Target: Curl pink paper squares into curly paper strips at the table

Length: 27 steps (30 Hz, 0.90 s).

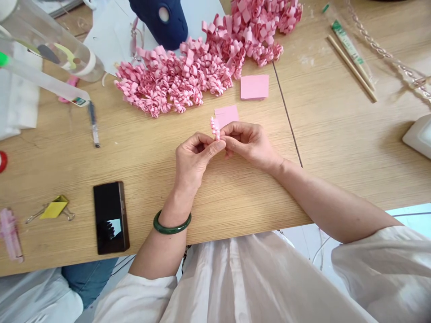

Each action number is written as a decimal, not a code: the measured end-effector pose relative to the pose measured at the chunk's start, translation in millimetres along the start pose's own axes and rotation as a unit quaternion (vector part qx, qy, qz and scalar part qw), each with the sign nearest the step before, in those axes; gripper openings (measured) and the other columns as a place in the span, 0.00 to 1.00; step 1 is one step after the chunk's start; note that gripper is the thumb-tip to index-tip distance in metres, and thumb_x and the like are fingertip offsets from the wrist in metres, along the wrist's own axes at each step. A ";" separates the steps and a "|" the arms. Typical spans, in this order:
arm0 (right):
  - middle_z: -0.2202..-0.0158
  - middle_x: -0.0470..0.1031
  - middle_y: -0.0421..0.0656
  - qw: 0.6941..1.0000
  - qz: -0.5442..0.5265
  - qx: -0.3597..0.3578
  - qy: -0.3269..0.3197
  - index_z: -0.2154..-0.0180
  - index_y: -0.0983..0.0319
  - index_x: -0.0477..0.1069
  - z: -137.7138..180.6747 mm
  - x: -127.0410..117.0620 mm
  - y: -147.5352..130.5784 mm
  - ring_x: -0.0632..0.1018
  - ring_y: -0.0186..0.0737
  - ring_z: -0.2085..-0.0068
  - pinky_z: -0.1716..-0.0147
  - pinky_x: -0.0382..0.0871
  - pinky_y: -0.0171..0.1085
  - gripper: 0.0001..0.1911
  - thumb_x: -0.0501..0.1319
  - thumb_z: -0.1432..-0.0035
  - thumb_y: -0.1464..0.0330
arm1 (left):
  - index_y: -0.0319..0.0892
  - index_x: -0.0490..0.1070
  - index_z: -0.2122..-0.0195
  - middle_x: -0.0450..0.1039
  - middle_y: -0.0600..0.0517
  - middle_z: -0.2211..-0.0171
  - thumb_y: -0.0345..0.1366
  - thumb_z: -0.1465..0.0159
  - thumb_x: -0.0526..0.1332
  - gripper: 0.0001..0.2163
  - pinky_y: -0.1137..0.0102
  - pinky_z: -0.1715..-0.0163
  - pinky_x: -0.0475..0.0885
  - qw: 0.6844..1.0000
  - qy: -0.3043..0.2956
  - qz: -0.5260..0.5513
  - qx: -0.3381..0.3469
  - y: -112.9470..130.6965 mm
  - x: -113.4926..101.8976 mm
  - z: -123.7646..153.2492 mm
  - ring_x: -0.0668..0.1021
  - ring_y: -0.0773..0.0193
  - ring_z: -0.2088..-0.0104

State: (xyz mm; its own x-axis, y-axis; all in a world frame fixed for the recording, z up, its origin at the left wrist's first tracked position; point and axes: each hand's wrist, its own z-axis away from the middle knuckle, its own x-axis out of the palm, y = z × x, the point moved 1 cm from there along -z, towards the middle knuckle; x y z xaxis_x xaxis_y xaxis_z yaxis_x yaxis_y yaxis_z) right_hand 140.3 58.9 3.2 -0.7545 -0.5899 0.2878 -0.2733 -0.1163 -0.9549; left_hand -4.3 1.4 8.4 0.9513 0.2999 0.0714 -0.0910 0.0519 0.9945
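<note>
Between my fingertips is a small strip of curled pink paper (pixel 214 128), its row of curls pointing up and away from me. My left hand (pixel 193 157) pinches its lower end between thumb and forefinger. From the other side my right hand (pixel 247 141) pinches the same strip, its fingertips touching the curls. Just beyond lies a pink paper piece with slits along one side (pixel 227 115). A small stack of pink paper rectangles (pixel 254 87) sits farther back. Behind these spreads a long heap of curled pink paper strips (pixel 182 74).
A dark blue object (pixel 164 22) stands behind the heap. To the left are clear plastic bottles (pixel 60 45), a pen (pixel 93 123), a yellow binder clip (pixel 55 207) and a phone (pixel 109 217). Wooden chopsticks (pixel 352 67) and a braided cord (pixel 373 42) lie at right.
</note>
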 end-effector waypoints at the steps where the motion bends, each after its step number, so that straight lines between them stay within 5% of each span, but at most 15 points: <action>1: 0.72 0.73 0.38 1.000 -0.003 0.001 0.004 0.66 0.65 0.73 -0.3 0.1 0.0 0.72 0.26 0.75 0.76 0.71 0.29 0.18 0.72 0.44 0.58 | 0.42 0.73 0.78 0.68 0.57 0.79 0.49 0.55 0.79 0.20 0.74 0.82 0.53 1.000 -0.005 0.000 0.000 0.4 0.2 0.4 0.61 0.75 0.80; 7: 0.74 0.71 0.36 0.999 -0.009 0.015 0.045 0.68 0.64 0.71 -1.5 -1.4 1.6 0.71 0.26 0.76 0.75 0.72 0.29 0.19 0.72 0.45 0.56 | 0.43 0.76 0.75 0.70 0.54 0.77 0.58 0.44 0.69 0.22 0.73 0.83 0.55 0.999 -0.004 -0.021 -0.027 5.4 -0.9 1.9 0.62 0.73 0.80; 15: 0.75 0.71 0.36 0.998 0.002 0.013 0.062 0.69 0.64 0.71 -1.7 -1.0 3.2 0.71 0.26 0.77 0.77 0.71 0.28 0.17 0.72 0.44 0.58 | 0.44 0.79 0.74 0.69 0.55 0.76 0.48 0.42 0.71 0.13 0.72 0.81 0.55 0.996 -0.010 -0.082 0.021 5.7 -6.1 1.6 0.62 0.72 0.79; 27: 0.74 0.70 0.37 0.998 0.018 0.023 0.061 0.69 0.64 0.70 -1.4 -0.7 2.5 0.71 0.26 0.76 0.76 0.72 0.30 0.16 0.71 0.43 0.59 | 0.44 0.81 0.70 0.74 0.54 0.72 0.40 0.38 0.69 0.07 0.74 0.72 0.68 0.976 0.011 -0.180 0.123 2.9 -5.4 2.9 0.73 0.70 0.72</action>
State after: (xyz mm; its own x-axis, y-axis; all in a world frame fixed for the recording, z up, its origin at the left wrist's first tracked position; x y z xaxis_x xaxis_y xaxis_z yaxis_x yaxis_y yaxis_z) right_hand 139.3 60.1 0.8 -0.8313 -0.4930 0.2566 -0.2182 -0.1351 -0.9665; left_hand -8.8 -2.9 11.1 0.9015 0.3256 -0.2852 0.3242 -0.0712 0.9433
